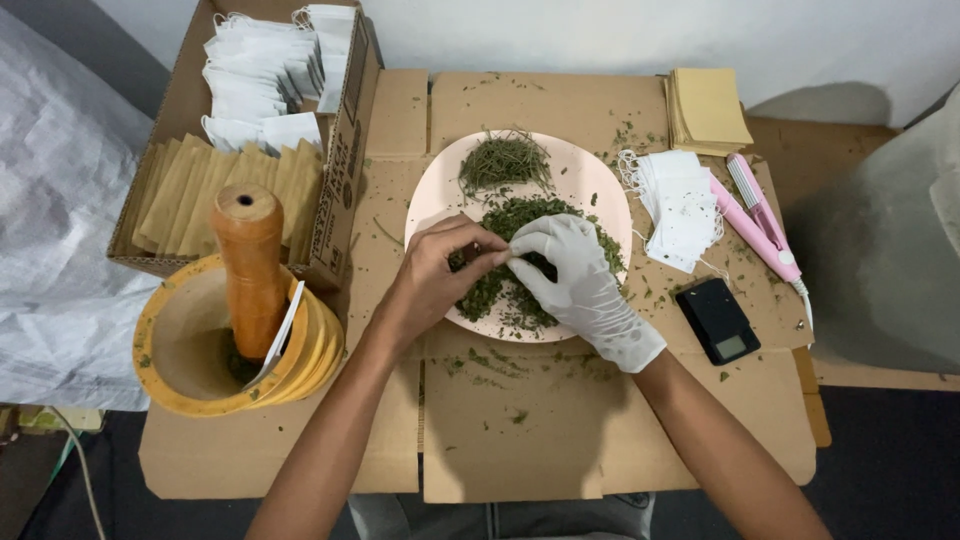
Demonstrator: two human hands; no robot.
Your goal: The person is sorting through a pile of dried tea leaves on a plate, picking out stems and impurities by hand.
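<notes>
I see both hands meeting over the pink plate (590, 185), fingertips pinched together on a small bit of the dried green herbs (520, 225). My left hand (432, 280) is bare, thumb and forefinger closed narrow on the herb piece; my right hand (580, 285) wears a white glove and pinches the same piece from the other side. The loose herb pile lies directly under and around the pinch, and a separate clump of stems (503, 158) sits just beyond it on the plate's far side. Well to the left of the pinch stands a yellow mortar (190, 350) with a wooden pestle (250, 265) upright in it (a white slip leans on its rim). To the right lie white sachets (680, 205), a pink sealer (755, 225) and a small black scale (718, 320).
</notes>
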